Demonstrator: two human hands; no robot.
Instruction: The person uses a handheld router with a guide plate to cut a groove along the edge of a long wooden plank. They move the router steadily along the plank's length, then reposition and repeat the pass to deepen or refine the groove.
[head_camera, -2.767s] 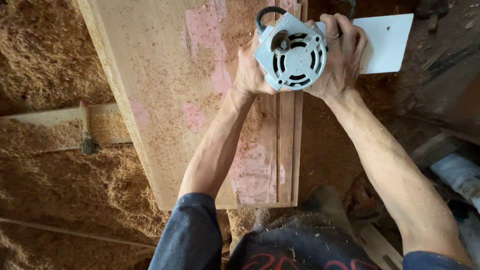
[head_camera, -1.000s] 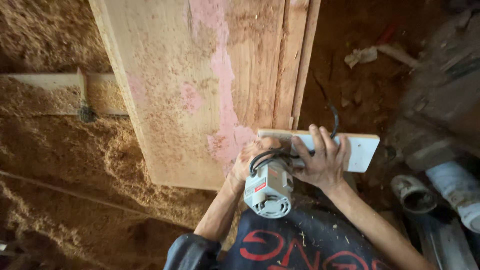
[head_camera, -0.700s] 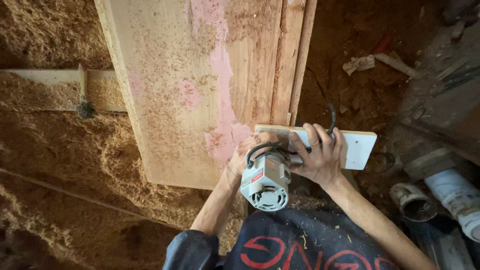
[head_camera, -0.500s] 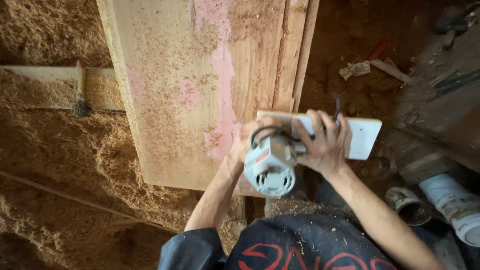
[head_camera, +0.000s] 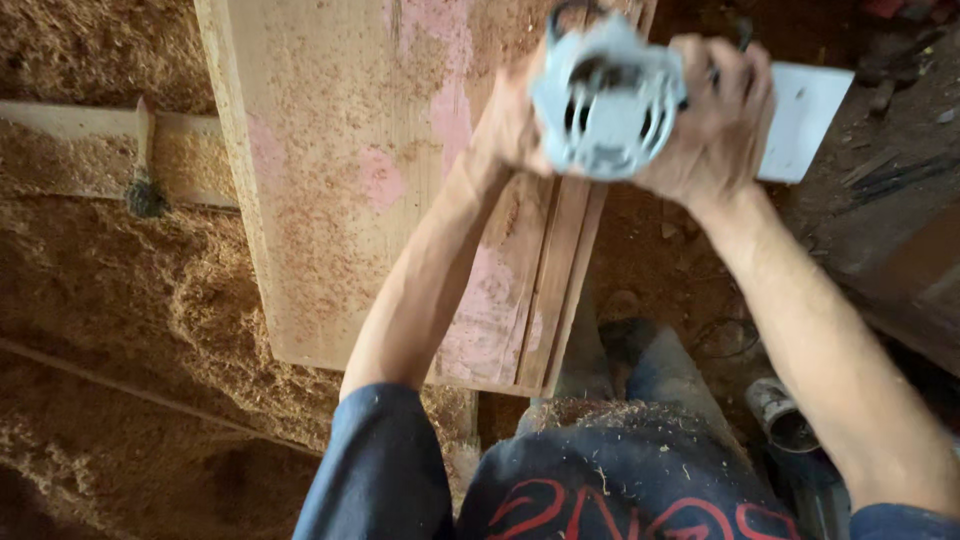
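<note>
1. The router (head_camera: 608, 100) gripped between the left hand (head_camera: 512, 125) and the right hand (head_camera: 715, 130) has a pale grey housing, probably cast metal or hard plastic, with a dull sheen; motion blur hides finer detail.
2. Its base plate (head_camera: 805, 120) looks like smooth, matt white board.
3. The wooden board (head_camera: 340, 180) is bare, pale timber, matt and dusty, with faded pink stains.
4. Sawdust (head_camera: 110, 270) lies in a rough, fibrous, tan heap.
5. The sleeve (head_camera: 375, 470) is matt blue cloth, flecked with shavings.
</note>
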